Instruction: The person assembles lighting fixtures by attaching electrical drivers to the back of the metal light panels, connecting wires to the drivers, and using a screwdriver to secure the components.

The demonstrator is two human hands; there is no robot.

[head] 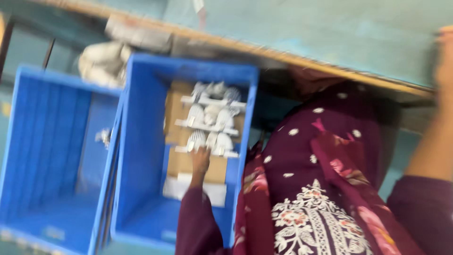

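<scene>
The view is blurred by motion. My left hand (200, 159), in a maroon sleeve, reaches down into a blue crate (141, 141) and touches the nearest row of silvery metal parts (211, 118). These parts lie in three rows on cardboard (175, 111). Whether the fingers grip a part cannot be made out. My right hand (444, 54) is raised at the far right edge, against the top of the table (330, 28), with only part of it showing.
A second blue crate (47, 141) stands to the left with one small metal piece (103, 136) inside. A whitish bundle (101, 61) lies behind the crates. The table's wooden edge (283, 57) runs overhead. My patterned maroon clothing fills the lower right.
</scene>
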